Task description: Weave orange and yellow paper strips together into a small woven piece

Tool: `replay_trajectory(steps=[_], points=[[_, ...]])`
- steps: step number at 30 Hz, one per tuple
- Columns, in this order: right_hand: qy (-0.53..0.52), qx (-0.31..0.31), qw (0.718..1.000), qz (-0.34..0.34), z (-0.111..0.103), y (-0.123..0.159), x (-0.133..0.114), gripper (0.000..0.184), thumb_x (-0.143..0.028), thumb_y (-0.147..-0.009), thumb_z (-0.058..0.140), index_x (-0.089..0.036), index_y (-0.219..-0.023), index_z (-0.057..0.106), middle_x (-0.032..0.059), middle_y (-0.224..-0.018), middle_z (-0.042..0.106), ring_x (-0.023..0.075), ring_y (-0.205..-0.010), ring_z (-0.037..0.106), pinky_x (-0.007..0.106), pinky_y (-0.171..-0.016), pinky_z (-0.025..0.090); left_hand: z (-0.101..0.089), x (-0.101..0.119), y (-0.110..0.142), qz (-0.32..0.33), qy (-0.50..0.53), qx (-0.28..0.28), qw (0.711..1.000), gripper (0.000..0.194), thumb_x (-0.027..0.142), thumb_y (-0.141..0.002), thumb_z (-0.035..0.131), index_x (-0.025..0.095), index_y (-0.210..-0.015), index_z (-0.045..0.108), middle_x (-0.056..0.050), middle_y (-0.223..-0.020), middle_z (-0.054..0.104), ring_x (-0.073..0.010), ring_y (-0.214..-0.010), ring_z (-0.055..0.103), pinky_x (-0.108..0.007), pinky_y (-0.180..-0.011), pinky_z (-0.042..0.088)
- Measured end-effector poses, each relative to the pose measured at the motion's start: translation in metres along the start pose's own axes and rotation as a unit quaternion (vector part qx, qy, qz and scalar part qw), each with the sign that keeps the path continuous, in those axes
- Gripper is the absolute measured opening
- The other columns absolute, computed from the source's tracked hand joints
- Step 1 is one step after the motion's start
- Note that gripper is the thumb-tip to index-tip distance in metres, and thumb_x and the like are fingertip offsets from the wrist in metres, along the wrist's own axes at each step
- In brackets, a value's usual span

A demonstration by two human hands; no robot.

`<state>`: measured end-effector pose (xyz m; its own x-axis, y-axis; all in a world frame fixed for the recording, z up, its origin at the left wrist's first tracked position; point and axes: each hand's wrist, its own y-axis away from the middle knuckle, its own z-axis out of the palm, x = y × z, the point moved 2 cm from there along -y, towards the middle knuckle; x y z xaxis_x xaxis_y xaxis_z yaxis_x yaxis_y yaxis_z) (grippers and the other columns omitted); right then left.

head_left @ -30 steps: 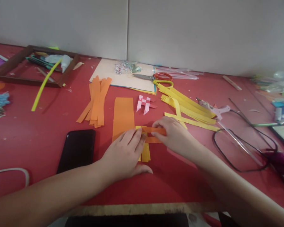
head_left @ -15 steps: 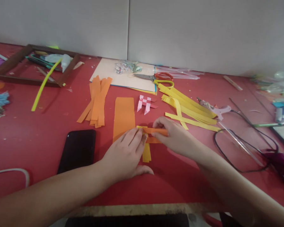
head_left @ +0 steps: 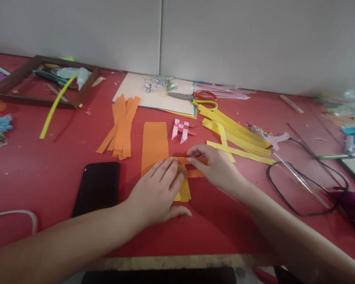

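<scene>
My left hand [head_left: 159,189] lies flat with its fingers stretched out, pressing on crossed paper strips on the red table. Out from under its fingertips come yellow paper strips [head_left: 184,194], pointing toward me. Two orange strips stick out to the right. My right hand [head_left: 214,165] pinches the upper orange paper strip [head_left: 204,161] between thumb and fingers. The lower orange strip [head_left: 194,174] lies just below that pinch. Where the strips cross is mostly hidden by my left fingers. Partly under my left hand is a wide orange paper piece [head_left: 155,140].
A small pink woven paper piece [head_left: 182,128] sits beyond my hands. Orange strips [head_left: 122,126] and yellow strips [head_left: 236,134] lie either side. Scissors [head_left: 199,97] rest on paper sheets [head_left: 127,88]. A phone [head_left: 97,189] is at left, a glue gun [head_left: 275,140] with cable at right.
My right hand has shifted slightly left along the orange strip, closer to my left hand. The lower ends of the yellow strips have spread a little. My left hand stays nearly in place.
</scene>
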<state>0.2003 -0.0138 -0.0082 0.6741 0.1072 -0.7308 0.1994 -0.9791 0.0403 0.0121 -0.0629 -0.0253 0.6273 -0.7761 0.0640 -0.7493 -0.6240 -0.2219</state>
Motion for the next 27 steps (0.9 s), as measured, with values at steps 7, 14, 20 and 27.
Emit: replay_trajectory(steps=[7, 14, 20, 27], points=[[0.018, 0.019, 1.0, 0.005, -0.002, -0.0018, -0.0014, 0.009, -0.019, -0.085, 0.057, -0.019, -0.091, 0.064, 0.0065, -0.093, 0.072, 0.0206, -0.087, 0.068, 0.035, -0.077, 0.053, -0.0035, 0.0006, -0.0013, 0.002, -0.001, 0.004, 1.0, 0.086, 0.076, -0.084, 0.044, 0.006, -0.132, 0.06, -0.024, -0.143, 0.051, -0.039, -0.132, 0.05, -0.049, -0.107, 0.042], [0.026, 0.017, 1.0, -0.001, -0.0008, -0.0031, 0.0011, 0.011, -0.018, -0.084, 0.057, -0.02, -0.092, 0.064, 0.0057, -0.094, 0.073, 0.0206, -0.089, 0.069, 0.035, -0.078, 0.053, -0.0034, 0.0013, -0.001, -0.002, 0.0, 0.008, 1.0, 0.086, 0.077, -0.083, 0.043, 0.008, -0.131, 0.061, -0.02, -0.138, 0.058, -0.038, -0.125, 0.054, -0.05, -0.106, 0.041], [0.048, 0.016, 0.999, -0.017, 0.0001, -0.0037, 0.0012, 0.013, -0.015, -0.084, 0.056, -0.02, -0.09, 0.067, 0.0047, -0.094, 0.073, 0.0193, -0.086, 0.069, 0.033, -0.077, 0.052, -0.0017, 0.0016, -0.0008, 0.002, 0.008, 0.009, 1.0, 0.088, 0.078, -0.083, 0.042, 0.006, -0.131, 0.06, -0.023, -0.141, 0.054, -0.0379, -0.134, 0.047, -0.048, -0.109, 0.04], [0.142, 0.027, 0.985, -0.096, 0.003, -0.0009, -0.001, 0.018, -0.016, -0.09, 0.053, -0.019, -0.093, 0.071, 0.0077, -0.093, 0.069, 0.0215, -0.088, 0.064, 0.036, -0.081, 0.051, 0.0001, 0.0014, -0.0006, 0.001, 0.019, 0.002, 1.0, 0.089, 0.077, -0.083, 0.043, 0.005, -0.131, 0.059, -0.026, -0.141, 0.052, -0.0411, -0.133, 0.048, -0.051, -0.107, 0.042]])
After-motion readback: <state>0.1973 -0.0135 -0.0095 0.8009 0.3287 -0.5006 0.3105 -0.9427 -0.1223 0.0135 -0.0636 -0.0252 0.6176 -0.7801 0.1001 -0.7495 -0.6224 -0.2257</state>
